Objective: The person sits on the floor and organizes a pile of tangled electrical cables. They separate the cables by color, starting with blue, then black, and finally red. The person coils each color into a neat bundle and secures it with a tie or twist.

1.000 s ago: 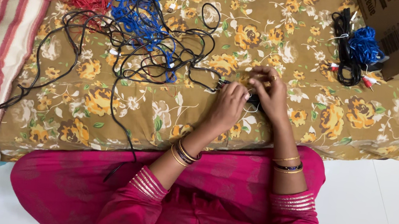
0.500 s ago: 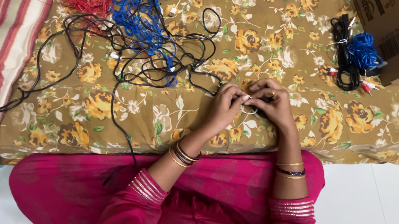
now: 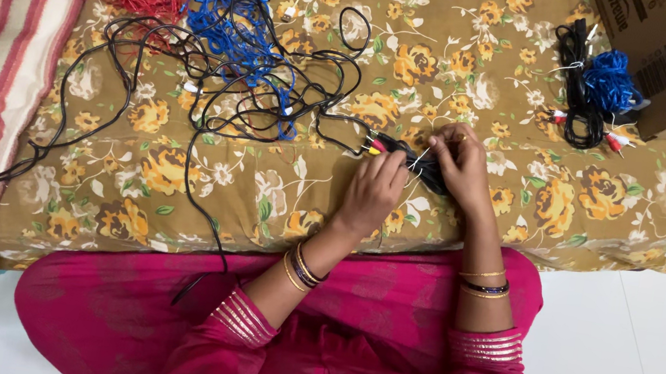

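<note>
Both hands, left hand (image 3: 374,191) and right hand (image 3: 460,163), pinch a folded black cable bundle (image 3: 413,163); its trailing end could snag the loose black tangle (image 3: 218,80) and unravel.

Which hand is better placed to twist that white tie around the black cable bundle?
Right, probably. The right hand already pinches the white tie at its fingertips, while the left hand clamps the black cable bundle steady on the floral sheet.
</note>
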